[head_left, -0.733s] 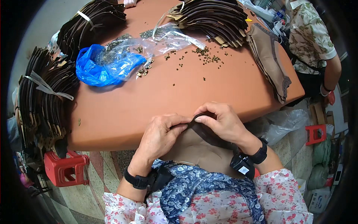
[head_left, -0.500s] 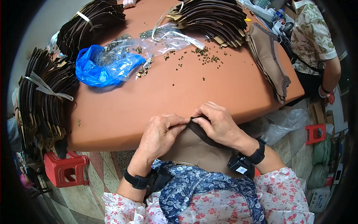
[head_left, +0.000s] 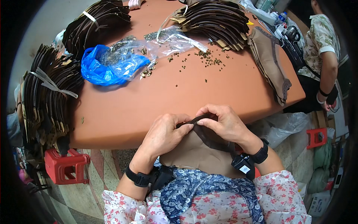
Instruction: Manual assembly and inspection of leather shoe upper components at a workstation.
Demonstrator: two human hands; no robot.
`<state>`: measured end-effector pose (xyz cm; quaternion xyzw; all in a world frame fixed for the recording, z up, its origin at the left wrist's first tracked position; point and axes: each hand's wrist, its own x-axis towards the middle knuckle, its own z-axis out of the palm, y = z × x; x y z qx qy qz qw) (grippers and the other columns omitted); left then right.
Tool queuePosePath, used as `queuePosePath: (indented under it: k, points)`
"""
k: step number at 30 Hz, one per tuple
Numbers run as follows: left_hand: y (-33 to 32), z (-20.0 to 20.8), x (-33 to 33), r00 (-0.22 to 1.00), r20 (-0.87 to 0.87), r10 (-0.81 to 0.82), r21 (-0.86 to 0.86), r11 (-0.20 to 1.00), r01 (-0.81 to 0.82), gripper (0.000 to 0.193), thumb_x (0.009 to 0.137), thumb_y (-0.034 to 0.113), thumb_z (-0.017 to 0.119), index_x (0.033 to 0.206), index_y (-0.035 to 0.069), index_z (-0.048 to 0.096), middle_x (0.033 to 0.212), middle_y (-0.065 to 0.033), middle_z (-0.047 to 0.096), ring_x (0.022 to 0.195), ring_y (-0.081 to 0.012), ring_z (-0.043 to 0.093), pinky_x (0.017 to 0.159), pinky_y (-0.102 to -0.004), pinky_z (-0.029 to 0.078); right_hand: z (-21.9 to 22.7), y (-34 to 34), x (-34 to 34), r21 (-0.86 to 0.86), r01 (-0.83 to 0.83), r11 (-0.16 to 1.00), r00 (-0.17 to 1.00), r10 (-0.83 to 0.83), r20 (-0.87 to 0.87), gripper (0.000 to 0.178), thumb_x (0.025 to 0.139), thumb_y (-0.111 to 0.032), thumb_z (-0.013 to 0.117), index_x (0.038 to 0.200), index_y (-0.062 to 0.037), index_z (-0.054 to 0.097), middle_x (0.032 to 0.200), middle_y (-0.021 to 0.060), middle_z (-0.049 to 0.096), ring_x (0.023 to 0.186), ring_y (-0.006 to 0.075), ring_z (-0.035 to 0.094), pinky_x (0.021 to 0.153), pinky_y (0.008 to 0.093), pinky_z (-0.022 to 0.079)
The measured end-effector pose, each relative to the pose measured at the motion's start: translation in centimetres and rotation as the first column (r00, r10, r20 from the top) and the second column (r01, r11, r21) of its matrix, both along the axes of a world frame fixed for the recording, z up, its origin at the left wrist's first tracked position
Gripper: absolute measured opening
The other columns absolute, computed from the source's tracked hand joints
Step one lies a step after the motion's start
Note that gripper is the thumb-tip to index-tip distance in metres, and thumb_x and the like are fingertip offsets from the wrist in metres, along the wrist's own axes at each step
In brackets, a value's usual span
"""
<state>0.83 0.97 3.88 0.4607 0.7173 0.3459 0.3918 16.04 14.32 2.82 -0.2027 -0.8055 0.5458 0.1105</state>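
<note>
A taupe shoe-upper piece (head_left: 186,151) with a dark brown edge band (head_left: 210,141) hangs over my lap at the table's near edge. The dark band is pinched between thumb and fingers of my left hand (head_left: 162,136). Close beside it, my right hand (head_left: 226,124) pinches the same band, its thumb tip almost meeting the left thumb. A tiny light spot shows between the thumb tips; what it is I cannot make out. Beyond my hands, small brass-coloured metal fittings (head_left: 208,58) lie scattered on the orange-brown table (head_left: 138,102).
A blue plastic bag (head_left: 93,72) and a clear bag (head_left: 169,46) lie further back. Tied dark bundles (head_left: 48,97) line the left and far sides. Similar taupe pieces (head_left: 266,56) lie at right. Red stools (head_left: 61,166) stand below. Another person (head_left: 324,52) stands at far right.
Both my hands have shifted slightly along the dark band, and more of it shows folded up between them. The person at right has moved further right. My view has tilted slightly.
</note>
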Motion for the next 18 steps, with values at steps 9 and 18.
queuePosePath:
  k: [9, 18]
  points:
    - [-0.4, -1.6, 0.5, 0.998, -0.048, 0.047, 0.196, 0.98, -0.036, 0.02, 0.083, 0.014, 0.063, 0.098, 0.003, 0.071, 0.083, -0.0192, 0.067, 0.078, -0.0334, 0.066, 0.073, -0.0383, 0.051, 0.0, 0.6, 0.0, 0.027, -0.026, 0.999, 1.0, 0.026, 0.001, 0.014, 0.082, -0.006, 0.064, 0.093, 0.0027, 0.066, 0.083, 0.0132, 0.068, 0.077, 0.0186, 0.066, 0.072, 0.0311, 0.051]
    - [-0.6, -2.4, 0.9, 0.974, -0.208, 0.093, 0.287, 0.958, -0.03, 0.017, 0.083, 0.011, 0.066, 0.095, 0.0, 0.07, 0.075, -0.0141, 0.064, 0.07, -0.0235, 0.061, 0.067, -0.0337, 0.047, -1.9, -1.2, -0.4, 0.508, 0.113, 0.854, 0.969, 0.019, -0.247, 0.009, 0.078, 0.002, 0.062, 0.086, 0.0008, 0.06, 0.077, 0.0151, 0.061, 0.071, 0.0314, 0.061, 0.062, 0.036, 0.049]
